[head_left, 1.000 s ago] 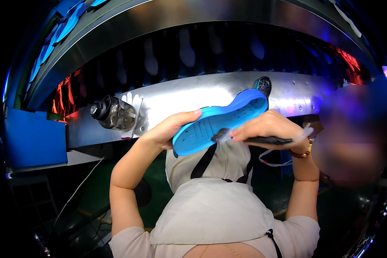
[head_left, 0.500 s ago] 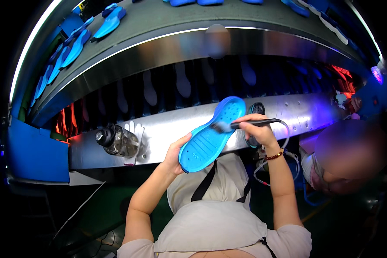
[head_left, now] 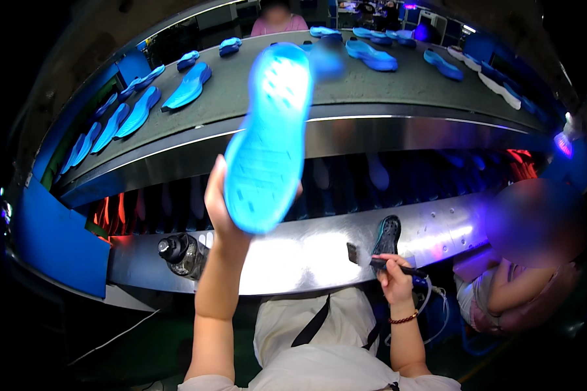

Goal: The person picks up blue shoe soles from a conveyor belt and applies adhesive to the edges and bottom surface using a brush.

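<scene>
The left hand (head_left: 220,208) is up high, holding a bright blue shoe sole (head_left: 267,140) by its heel end, fingers wrapped around the edge, with the bottom of the sole facing the camera. It's lifted over the front edge of the grey conveyor belt (head_left: 332,91), which carries lots of other blue soles (head_left: 189,86) spread out in rows. The right hand (head_left: 392,268) is down low by the shiny metal tabletop (head_left: 293,254), fingers closed on a small dark brush (head_left: 372,259). A dark sole (head_left: 387,236) stands just behind that hand. A clear bottle (head_left: 182,253) lies on the tabletop near the left forearm. Another person (head_left: 515,287) sits off to the right.
</scene>
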Available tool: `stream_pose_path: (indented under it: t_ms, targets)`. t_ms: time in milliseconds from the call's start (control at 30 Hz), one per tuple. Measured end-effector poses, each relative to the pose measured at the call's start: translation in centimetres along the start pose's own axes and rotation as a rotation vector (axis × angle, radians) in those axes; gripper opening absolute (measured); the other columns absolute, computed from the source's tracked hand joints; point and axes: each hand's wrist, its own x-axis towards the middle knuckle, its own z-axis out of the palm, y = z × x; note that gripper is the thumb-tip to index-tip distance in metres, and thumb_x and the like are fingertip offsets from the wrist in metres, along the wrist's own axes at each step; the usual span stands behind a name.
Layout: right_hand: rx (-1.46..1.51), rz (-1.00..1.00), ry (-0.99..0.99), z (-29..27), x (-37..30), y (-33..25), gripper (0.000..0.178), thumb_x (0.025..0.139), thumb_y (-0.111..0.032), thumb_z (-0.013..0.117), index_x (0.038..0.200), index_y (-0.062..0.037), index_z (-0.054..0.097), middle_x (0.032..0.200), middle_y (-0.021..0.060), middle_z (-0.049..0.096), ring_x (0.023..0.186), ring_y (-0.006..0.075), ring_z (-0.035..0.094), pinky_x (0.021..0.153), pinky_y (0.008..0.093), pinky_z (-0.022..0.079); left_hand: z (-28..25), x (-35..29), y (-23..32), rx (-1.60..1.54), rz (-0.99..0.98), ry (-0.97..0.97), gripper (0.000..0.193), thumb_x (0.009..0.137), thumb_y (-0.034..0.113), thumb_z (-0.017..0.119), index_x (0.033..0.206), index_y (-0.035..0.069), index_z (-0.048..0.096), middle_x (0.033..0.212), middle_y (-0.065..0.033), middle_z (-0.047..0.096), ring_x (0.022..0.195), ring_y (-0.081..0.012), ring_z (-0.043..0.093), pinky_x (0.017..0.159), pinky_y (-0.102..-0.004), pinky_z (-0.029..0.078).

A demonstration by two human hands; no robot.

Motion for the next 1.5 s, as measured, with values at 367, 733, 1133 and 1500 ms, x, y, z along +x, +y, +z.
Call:
stream_pose_path:
  t_ms: [367, 733, 1133, 1500]
  targets:
    - [0.054, 0.086, 0.165, -1.4, -1.5, 1.4, 0.018, 0.085, -0.012, 0.05, 0.095, 0.0018, 0.057, 0.089, 0.0142, 0.062, 0.05, 0.0109, 0.047, 0.047, 0.0204, 0.037, -5.5, 16.2, 3.6, -0.059, 0.113, 0.602, 0.089, 0.081, 0.055, 0.043, 0.136, 0.004, -0.005, 0.139, -0.0211, 0.009, 0.129, -0.0301, 0.016, 0.106, -0.0389, 0.014]
    - [0.048, 0.088, 0.221, -1.5, -0.2, 0.4, 0.017, 0.085, -0.011, 0.051, 0.094, 0.0013, 0.058, 0.088, 0.0125, 0.062, 0.05, 0.0102, 0.047, 0.047, 0.0207, 0.038, -3.4, 21.0, 1.6, 1.853, 0.554, 0.337, 0.086, 0.063, 0.023, 0.066, 0.131, -0.004, 0.02, 0.129, -0.0268, 0.029, 0.119, -0.0382, 0.032, 0.1, -0.0403, 0.028]
    - [0.058, 0.13, 0.214, -3.4, -1.6, 0.9, 0.017, 0.085, -0.008, 0.05, 0.096, 0.0022, 0.058, 0.091, 0.011, 0.062, 0.054, 0.0079, 0.049, 0.05, 0.0193, 0.041, -3.6, 26.6, -2.4, 2.557, 0.167, 0.367, 0.038, 0.079, 0.012, 0.047, 0.116, 0.004, 0.046, 0.117, -0.0127, 0.047, 0.11, -0.0263, 0.043, 0.095, -0.0446, 0.031]
    - [0.055, 0.151, 0.268, -3.9, -1.6, -0.2, 0.019, 0.084, -0.011, 0.052, 0.096, 0.003, 0.057, 0.079, 0.0077, 0.06, 0.052, 0.0094, 0.048, 0.049, 0.0217, 0.038, -3.1, 26.5, -3.3, 1.951, 0.596, -0.399, 0.034, 0.071, 0.024, 0.066, 0.097, 0.005, 0.055, 0.095, -0.0146, 0.053, 0.094, -0.0324, 0.051, 0.081, -0.0362, 0.042]
